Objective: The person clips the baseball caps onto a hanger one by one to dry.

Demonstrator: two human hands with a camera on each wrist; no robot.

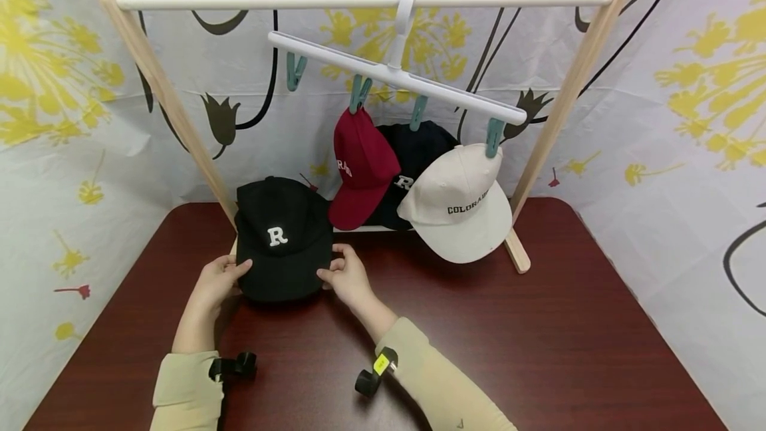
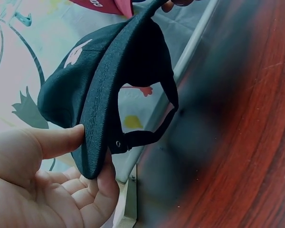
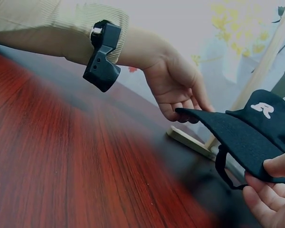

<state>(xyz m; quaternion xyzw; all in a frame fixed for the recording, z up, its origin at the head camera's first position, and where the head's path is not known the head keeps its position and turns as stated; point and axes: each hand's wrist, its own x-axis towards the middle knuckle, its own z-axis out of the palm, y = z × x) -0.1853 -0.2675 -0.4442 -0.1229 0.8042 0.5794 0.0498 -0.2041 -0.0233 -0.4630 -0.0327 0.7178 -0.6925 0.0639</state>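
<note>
A black baseball cap (image 1: 284,265) with a white R on its front is held up by both hands, its brim toward me. My left hand (image 1: 217,281) pinches the brim's left edge, thumb on top and fingers beneath. On the other edge, my right hand (image 1: 350,276) pinches the brim the same way. In the left wrist view the cap (image 2: 102,80) shows its strap and open underside. Behind it a white hanger (image 1: 383,73) hangs tilted, its right end lower. Clipped on it are a red cap (image 1: 364,178), a dark cap (image 1: 427,145) and a white cap (image 1: 461,211).
A wooden stand with a white rod (image 1: 251,2) carries the hanger above the dark red table (image 1: 538,331). At the hanger's left end, a teal clip (image 1: 294,72) holds nothing. The stand's right foot (image 1: 517,251) rests on the table. A patterned cloth (image 1: 676,171) hangs behind.
</note>
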